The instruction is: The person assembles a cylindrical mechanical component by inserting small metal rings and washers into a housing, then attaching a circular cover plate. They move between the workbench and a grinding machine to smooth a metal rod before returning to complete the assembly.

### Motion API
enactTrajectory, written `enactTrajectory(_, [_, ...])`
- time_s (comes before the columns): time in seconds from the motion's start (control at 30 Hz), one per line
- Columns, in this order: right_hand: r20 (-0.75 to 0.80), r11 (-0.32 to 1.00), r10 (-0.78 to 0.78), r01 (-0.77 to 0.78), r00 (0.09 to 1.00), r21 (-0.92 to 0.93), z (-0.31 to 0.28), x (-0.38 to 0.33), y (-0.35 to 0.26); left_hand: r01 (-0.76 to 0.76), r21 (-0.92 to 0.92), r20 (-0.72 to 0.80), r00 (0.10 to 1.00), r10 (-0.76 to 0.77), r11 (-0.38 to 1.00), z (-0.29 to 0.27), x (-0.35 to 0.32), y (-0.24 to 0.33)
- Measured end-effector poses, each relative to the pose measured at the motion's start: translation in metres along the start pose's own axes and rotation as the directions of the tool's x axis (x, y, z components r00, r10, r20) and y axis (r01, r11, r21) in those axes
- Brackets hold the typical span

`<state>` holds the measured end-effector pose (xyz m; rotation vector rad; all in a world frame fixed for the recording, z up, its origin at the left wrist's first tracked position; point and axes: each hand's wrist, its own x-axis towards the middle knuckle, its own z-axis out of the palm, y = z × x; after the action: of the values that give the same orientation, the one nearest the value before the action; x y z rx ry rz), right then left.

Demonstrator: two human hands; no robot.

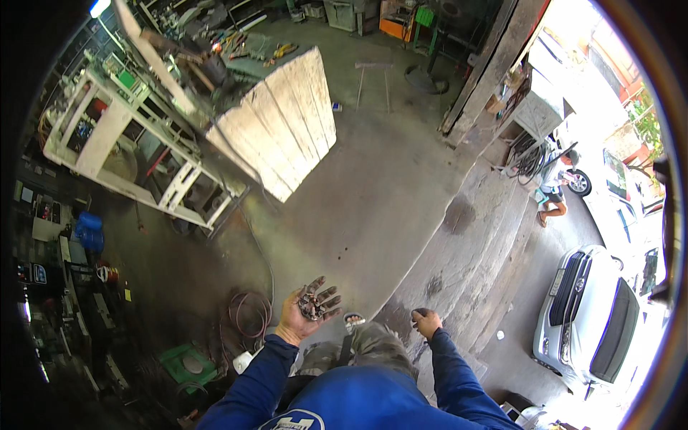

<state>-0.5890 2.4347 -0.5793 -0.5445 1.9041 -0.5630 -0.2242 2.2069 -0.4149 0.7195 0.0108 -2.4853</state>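
The concrete floor is running beneath everything. A silver car is standing outside on the right, its front facing the workshop. A pale machine frame is occupying the upper left, with a cream, grooved panel leaning out at a tilt beside it. Near the car's side, another person is sitting or crouching by a wheel. Reddish hose is lying coiled on the floor, left of the wearer, and a green tray-like piece is resting just below it.

The left hand is facing palm up, its blackened fingers standing apart. The right hand is hanging well away from it, fingers curling inward; whether they are gripping something, I cannot tell. Smallest of all, a heap of dark and coppery pieces is sitting in the left palm, their exact shapes being too small to make out.
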Motion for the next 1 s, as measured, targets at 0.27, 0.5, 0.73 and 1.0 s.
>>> enactTrajectory(0.27, [0.003,0.943,0.008,-0.006,1.0,-0.333,-0.089,0.094,-0.082,-0.09,0.111,-0.208,0.972,0.112,0.99,0.126,0.138,0.091])
enactTrajectory(0.5, [0.564,0.244,0.202,0.517,0.801,-0.821,-0.2,0.27,-0.145,0.033,0.051,-0.309,0.951,-0.015,0.998,0.198,0.339,0.206])
enactTrajectory(0.73, [0.081,0.987,0.127,-0.134,0.989,0.087,-0.337,0.442,-0.336,-0.034,0.178,-0.116,0.992,0.055,0.983,0.357,0.491,0.325])
enactTrajectory(1.0, [0.759,-0.183,-0.227,0.739,0.61,-0.648,-0.36,0.685,-0.566,-0.333,0.004,-0.049,0.942,0.332,0.943,0.412,0.628,0.43])
